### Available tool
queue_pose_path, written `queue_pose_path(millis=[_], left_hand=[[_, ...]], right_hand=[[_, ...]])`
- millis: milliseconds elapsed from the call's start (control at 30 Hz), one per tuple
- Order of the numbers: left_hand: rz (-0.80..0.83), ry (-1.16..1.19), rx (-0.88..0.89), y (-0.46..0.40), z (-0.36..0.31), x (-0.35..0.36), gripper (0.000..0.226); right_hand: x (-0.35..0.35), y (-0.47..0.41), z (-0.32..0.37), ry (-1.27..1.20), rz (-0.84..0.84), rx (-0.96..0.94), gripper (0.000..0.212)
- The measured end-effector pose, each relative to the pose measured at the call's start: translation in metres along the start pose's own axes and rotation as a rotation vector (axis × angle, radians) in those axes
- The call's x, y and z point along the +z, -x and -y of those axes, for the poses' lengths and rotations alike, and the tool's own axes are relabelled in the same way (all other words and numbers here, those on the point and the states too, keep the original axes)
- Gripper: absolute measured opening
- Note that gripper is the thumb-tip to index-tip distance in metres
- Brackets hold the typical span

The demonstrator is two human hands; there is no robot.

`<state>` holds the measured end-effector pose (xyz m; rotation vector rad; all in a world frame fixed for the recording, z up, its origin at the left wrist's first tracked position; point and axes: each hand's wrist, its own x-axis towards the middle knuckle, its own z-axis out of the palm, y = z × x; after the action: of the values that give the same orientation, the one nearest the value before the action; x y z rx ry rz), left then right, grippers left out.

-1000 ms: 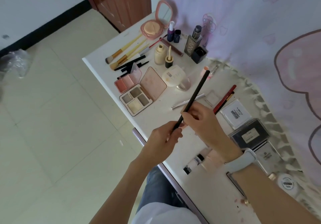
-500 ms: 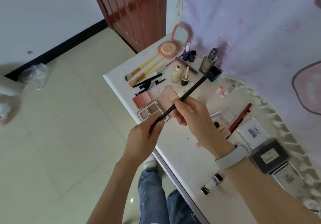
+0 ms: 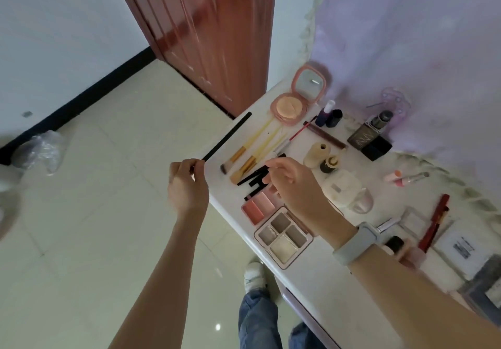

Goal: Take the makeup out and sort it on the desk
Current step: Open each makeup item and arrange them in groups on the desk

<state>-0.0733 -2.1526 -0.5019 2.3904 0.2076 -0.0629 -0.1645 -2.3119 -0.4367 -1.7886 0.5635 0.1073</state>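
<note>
Makeup lies spread over the white desk (image 3: pixel 320 264), which runs along the right of the room beneath a lilac cloth. Furthest left, out over the floor tiles, the person's left hand (image 3: pixel 187 183) is closed around the bottom end of a thin black pencil (image 3: pixel 227 136); its shaft slants up and to the right, the tip reaching the desk's far corner. Just right of that, two gold-handled brushes (image 3: pixel 252 150) lie side by side on the desk, and beyond them an open pink compact (image 3: pixel 290 108) sits with its mirror raised. Nearer the front edge rest a blush palette (image 3: pixel 257 206) and, touching it, a four-pan eyeshadow palette (image 3: pixel 283 236). Above the blush, the right hand (image 3: pixel 292 183) hovers with fingers loosely curled and holding nothing, a grey band on its wrist; short black sticks (image 3: pixel 257 179) lie under its fingertips. Further right stand a cream bottle (image 3: pixel 315 153), a dark square bottle (image 3: pixel 366 137) and a white jar (image 3: pixel 342 187), with a red pencil (image 3: pixel 433 222) lying near the right edge.
</note>
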Motion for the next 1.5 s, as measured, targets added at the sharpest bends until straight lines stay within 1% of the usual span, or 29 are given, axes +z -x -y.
queue_pose_path(millis=[100,267,333,400,467,533,567,600,633,700,767,800,867,933,1000,1100,1200,1300,1433,1500], left_hand=[[0.072,-0.073,0.019,-0.018,-0.005,0.016,0.024],[0.103,-0.201,0.206,-0.016,-0.007,0.021,0.019],[0.153,-0.257,0.319,-0.01,-0.004,0.015,0.025],[0.221,-0.297,0.395,-0.004,-0.002,0.01,0.037],[0.264,-0.273,0.386,-0.001,0.001,0.003,0.048],[0.256,-0.164,0.332,0.0,0.002,-0.003,0.054],[0.256,-0.113,0.312,0.001,0.001,-0.005,0.055],[0.27,-0.082,0.305,0.001,0.0,-0.006,0.057],[0.291,-0.069,0.312,0.001,-0.002,-0.006,0.058],[0.333,-0.05,0.34,-0.001,-0.007,-0.004,0.058],[0.367,0.023,0.331,-0.004,-0.013,-0.002,0.052],[0.376,0.075,0.299,-0.006,-0.017,-0.001,0.047],[0.358,0.15,0.239,-0.009,-0.022,0.003,0.034],[0.337,0.17,0.229,-0.012,-0.027,0.007,0.019],[0.357,0.11,0.272,-0.016,-0.032,0.013,0.01],[0.344,-0.043,0.396,-0.019,-0.037,0.024,0.015],[0.294,-0.15,0.419,-0.02,-0.042,0.036,0.016],[0.283,-0.188,0.414,-0.02,-0.044,0.043,0.019],[0.26,-0.196,0.456,-0.015,-0.042,0.043,0.026],[0.236,-0.185,0.495,-0.01,-0.039,0.04,0.023]], right_hand=[[0.002,-0.007,-0.004,-0.029,-0.02,0.029,0.023],[-0.005,-0.015,-0.005,-0.095,-0.042,0.015,0.022],[-0.009,-0.017,-0.005,-0.083,-0.047,0.003,0.022],[-0.012,-0.02,-0.004,-0.079,-0.053,-0.005,0.022],[-0.013,-0.023,-0.004,-0.069,-0.061,0.001,0.022],[-0.012,-0.025,-0.004,-0.011,-0.064,-0.02,0.021],[-0.01,-0.026,-0.003,0.071,-0.061,-0.055,0.022],[-0.008,-0.029,-0.002,0.204,-0.049,-0.109,0.025],[-0.006,-0.032,-0.002,0.373,-0.017,-0.176,0.029],[0.0,-0.044,-0.003,0.746,0.111,-0.274,0.039],[0.004,-0.056,-0.005,1.016,0.225,-0.247,0.047],[0.005,-0.062,-0.006,1.099,0.248,-0.214,0.049],[0.008,-0.068,-0.008,1.185,0.255,-0.168,0.049],[0.011,-0.07,-0.009,1.212,0.251,-0.149,0.049],[0.012,-0.071,-0.01,1.211,0.259,-0.14,0.051],[0.011,-0.07,-0.011,1.191,0.279,-0.129,0.053],[0.01,-0.068,-0.013,1.177,0.252,-0.126,0.053],[0.009,-0.067,-0.013,1.19,0.229,-0.152,0.051],[0.008,-0.066,-0.015,1.172,0.218,-0.168,0.05],[0.007,-0.064,-0.018,1.151,0.2,-0.183,0.049]])
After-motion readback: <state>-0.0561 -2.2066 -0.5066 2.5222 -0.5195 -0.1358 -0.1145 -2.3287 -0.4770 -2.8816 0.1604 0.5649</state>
